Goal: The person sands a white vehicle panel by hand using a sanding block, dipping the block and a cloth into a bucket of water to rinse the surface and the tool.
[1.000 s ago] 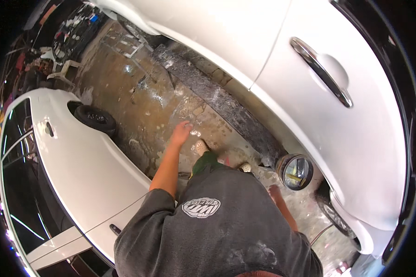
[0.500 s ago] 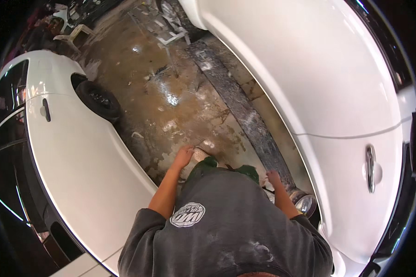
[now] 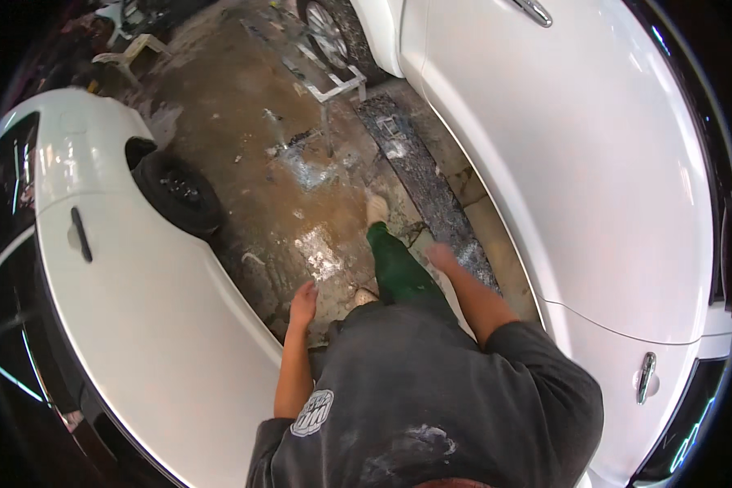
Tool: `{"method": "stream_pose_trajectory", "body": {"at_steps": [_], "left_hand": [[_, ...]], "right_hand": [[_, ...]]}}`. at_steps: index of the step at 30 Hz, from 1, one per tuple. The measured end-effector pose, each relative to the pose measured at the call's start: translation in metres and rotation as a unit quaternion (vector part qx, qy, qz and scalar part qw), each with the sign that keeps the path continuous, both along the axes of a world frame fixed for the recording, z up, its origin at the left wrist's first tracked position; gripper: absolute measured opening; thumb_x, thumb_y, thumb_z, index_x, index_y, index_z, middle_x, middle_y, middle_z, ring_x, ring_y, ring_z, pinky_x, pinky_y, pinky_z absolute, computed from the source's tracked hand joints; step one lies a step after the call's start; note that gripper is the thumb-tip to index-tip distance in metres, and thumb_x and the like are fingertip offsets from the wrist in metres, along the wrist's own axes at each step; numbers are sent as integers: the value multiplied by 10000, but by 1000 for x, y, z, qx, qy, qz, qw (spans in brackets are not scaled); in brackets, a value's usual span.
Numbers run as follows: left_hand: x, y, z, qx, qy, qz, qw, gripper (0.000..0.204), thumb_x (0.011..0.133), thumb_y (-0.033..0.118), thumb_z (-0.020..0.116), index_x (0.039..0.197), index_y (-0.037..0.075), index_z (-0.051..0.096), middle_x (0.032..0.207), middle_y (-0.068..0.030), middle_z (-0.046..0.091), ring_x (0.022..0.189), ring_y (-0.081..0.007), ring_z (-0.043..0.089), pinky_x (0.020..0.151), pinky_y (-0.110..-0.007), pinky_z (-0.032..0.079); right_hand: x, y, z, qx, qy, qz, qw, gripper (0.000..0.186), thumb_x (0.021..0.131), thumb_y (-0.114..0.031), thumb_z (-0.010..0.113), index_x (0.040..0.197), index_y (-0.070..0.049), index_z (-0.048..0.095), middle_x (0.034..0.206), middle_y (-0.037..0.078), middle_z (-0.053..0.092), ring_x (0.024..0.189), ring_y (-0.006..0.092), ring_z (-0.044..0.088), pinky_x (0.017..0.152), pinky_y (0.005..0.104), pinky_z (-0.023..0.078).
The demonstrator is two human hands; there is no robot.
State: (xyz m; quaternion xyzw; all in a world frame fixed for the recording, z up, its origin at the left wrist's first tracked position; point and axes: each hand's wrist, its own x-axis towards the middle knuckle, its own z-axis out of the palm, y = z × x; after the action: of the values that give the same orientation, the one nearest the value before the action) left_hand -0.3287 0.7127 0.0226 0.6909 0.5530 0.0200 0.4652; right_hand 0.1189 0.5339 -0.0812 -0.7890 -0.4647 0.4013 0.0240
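Observation:
My left hand (image 3: 303, 304) hangs beside my left hip, over the wet floor. Its fingers are loosely apart and nothing shows in them. My right hand (image 3: 442, 257) swings forward above the dark floor strip (image 3: 431, 183). Motion smears its fingers, so whether they are open or closed is hidden. Neither hand touches a car. Below, one leg in green trousers (image 3: 403, 264) is stretched forward, with a pale shoe (image 3: 376, 208) on the floor.
A white car (image 3: 154, 301) with a dark wheel (image 3: 179, 191) stands on my left. Another white car (image 3: 594, 187) runs along my right, its chrome door handle (image 3: 646, 378) near me. Ahead are a pale metal frame (image 3: 337, 88) and a white plastic chair (image 3: 134, 55).
I have stepped forward between the two cars. My right hand has swung ahead, while my left hand has dropped back toward my hip. More of the right car's far end shows.

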Motion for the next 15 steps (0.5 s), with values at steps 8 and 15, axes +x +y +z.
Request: {"method": "stream_pose_trajectory", "body": {"at_steps": [8,15], "left_hand": [[22,50,1,-117,15,146,982,419,1020,243,578,1339,-27,613,1265,-210,692,1208,-306,652,1038,-377,477],[67,89,13,-295,54,329,895,415,1046,227,588,1391,-3,564,1347,-159,643,1233,-240,609,1047,-355,463]], "right_hand": [[114,260,-12,75,16,-156,985,292,999,-281,593,1027,6,639,1049,263,664,1054,463,626,869,553,496],[226,407,-100,38,-122,-103,986,402,995,-189,589,1350,-13,526,1283,258,597,1057,456,629,867,564,521]]}}
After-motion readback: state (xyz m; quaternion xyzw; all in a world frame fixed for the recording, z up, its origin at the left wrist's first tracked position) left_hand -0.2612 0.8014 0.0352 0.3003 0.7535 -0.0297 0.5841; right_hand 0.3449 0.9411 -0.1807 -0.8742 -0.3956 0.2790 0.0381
